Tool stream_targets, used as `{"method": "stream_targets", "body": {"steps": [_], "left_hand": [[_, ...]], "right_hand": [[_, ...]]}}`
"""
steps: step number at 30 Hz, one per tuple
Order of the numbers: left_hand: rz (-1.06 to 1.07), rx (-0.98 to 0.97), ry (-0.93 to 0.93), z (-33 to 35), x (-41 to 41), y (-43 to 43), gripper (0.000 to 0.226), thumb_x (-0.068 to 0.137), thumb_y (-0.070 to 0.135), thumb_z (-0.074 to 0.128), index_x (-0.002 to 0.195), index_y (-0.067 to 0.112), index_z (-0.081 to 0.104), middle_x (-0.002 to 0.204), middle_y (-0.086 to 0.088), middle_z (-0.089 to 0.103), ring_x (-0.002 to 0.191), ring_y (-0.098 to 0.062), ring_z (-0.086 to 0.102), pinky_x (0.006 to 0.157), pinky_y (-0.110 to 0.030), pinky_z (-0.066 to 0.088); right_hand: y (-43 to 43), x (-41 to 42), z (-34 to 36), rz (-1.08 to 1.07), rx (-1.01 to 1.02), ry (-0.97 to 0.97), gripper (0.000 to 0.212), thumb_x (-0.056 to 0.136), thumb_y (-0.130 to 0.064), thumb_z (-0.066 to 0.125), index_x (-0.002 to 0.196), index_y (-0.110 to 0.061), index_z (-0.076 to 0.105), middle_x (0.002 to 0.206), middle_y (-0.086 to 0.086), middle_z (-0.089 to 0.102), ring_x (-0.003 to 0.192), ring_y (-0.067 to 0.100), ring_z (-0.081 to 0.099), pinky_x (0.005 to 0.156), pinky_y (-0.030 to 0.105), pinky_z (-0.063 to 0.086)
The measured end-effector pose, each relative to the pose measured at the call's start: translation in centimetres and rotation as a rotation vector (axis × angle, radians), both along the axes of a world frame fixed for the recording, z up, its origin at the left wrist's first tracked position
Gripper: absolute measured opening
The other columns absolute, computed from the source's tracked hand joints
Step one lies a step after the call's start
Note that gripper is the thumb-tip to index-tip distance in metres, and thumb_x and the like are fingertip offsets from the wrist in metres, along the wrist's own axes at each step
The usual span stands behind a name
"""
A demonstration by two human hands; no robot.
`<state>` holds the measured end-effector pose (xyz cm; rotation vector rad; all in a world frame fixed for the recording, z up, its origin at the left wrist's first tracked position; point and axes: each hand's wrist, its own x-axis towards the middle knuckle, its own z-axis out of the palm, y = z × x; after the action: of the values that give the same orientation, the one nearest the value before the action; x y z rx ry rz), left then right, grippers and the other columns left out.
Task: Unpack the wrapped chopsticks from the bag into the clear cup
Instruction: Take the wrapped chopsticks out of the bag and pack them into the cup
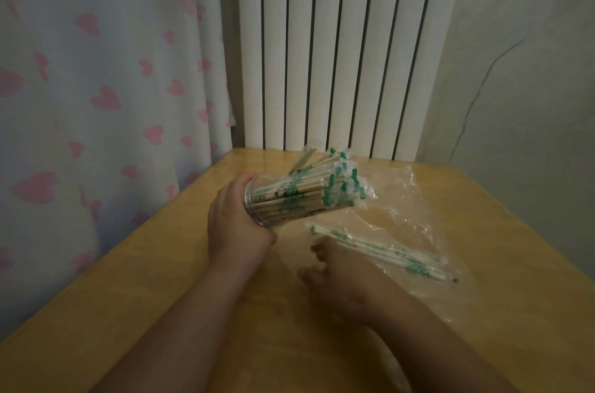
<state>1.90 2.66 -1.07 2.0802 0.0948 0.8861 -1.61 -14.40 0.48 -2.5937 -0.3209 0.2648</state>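
While in left hand [236, 215], clear cylindrical cup [273, 203] of film-wrapped chopsticks [325, 188].

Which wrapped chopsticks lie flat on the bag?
The few loose chopsticks beside the right hand; the others sit in the clear cup in the left hand.

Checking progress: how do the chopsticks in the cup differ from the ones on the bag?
The cup chopsticks are a thick bundle, tilted with the cup in the left hand; the bag chopsticks are just a few, lying flat by the right hand. Both have clear wrappers with green print.
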Motion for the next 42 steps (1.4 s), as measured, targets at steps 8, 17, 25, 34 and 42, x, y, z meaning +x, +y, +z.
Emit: {"method": "stream_targets", "body": {"steps": [8,17,25,34,42], "left_hand": [[0.003,-0.010,-0.002,0.1,0.0,-0.1,0.096,0.045,0.004,0.084,0.131,0.029,0.051,0.124,0.004,0.055,0.117,-0.022,0.048,0.097,-0.041,0.046],[-0.003,-0.001,-0.010,0.2,-0.1,-0.1,0.097,0.044,0.005,0.086,0.132,0.028,0.051,0.124,0.004,0.055,0.117,-0.022,0.048,0.097,-0.040,0.045],[-0.004,0.002,0.005,0.2,-0.2,-0.2,0.097,0.045,0.004,0.085,0.132,0.030,0.050,0.125,0.005,0.053,0.118,-0.020,0.046,0.096,-0.036,0.043],[-0.001,-0.003,0.004,0.2,-0.3,-0.2,0.098,0.043,0.003,0.086,0.131,0.029,0.051,0.124,0.004,0.054,0.117,-0.022,0.048,0.096,-0.037,0.043],[-0.004,0.007,-0.008,0.1,-0.3,-0.2,0.097,0.044,0.004,0.084,0.130,0.032,0.051,0.124,0.005,0.054,0.115,-0.022,0.048,0.094,-0.040,0.047]], "right_hand": [[0.1,0.5,-1.6,0.093,-0.078,-0.005,0.068,0.100,-0.039,0.042,0.156,-0.026,0.005,0.162,-0.001,0.019,0.146,0.022,0.024,0.118,0.038,0.025],[0.1,1.2,-2.8,0.070,-0.230,0.030,0.062,0.100,-0.051,0.031,0.154,-0.023,0.021,0.163,0.009,0.011,0.148,0.029,0.017,0.118,0.043,0.025],[-0.7,1.8,-2.1,-0.200,-0.194,-0.008,0.082,0.097,-0.062,0.029,0.155,-0.018,-0.008,0.162,0.009,-0.018,0.149,0.035,-0.007,0.119,0.054,0.014],[-3.3,4.9,-3.0,-0.155,-0.308,-0.120,0.075,0.100,-0.041,0.043,0.157,-0.018,-0.001,0.164,0.006,-0.007,0.150,0.028,-0.007,0.120,0.052,-0.001],[-3.2,4.7,-2.4,-0.134,-0.342,-0.162,0.043,0.099,-0.035,0.045,0.139,-0.019,0.047,0.137,0.008,0.044,0.130,0.034,0.039,0.110,0.048,0.031]]}}
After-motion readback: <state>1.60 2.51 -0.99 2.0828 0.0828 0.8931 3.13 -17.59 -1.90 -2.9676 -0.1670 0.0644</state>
